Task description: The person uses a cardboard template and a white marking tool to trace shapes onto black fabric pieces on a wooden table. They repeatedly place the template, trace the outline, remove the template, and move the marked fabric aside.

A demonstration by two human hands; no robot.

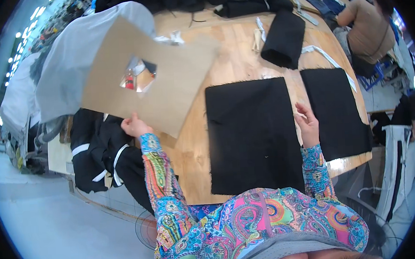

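My left hand [137, 125] grips the lower edge of a large brown cardboard pattern sheet [171, 86], which is tilted up over the left part of the table. A cut-out window in the sheet shows things behind it. A roughly square stack or piece of black fabric [253, 136], with frayed edges, lies flat before me. At its right edge, my right hand [307, 126] has its fingers loosely bent and apart, holding nothing visible. Just right of that hand lies a second black fabric piece [337, 114].
A rolled black fabric bundle [283, 39] and white strips [324, 56] lie farther back on the wooden table [195, 163]. Black bundles tied with white bands [106, 150] hang at the left, near a pale cover [77, 56]. A person [370, 29] sits at the far right.
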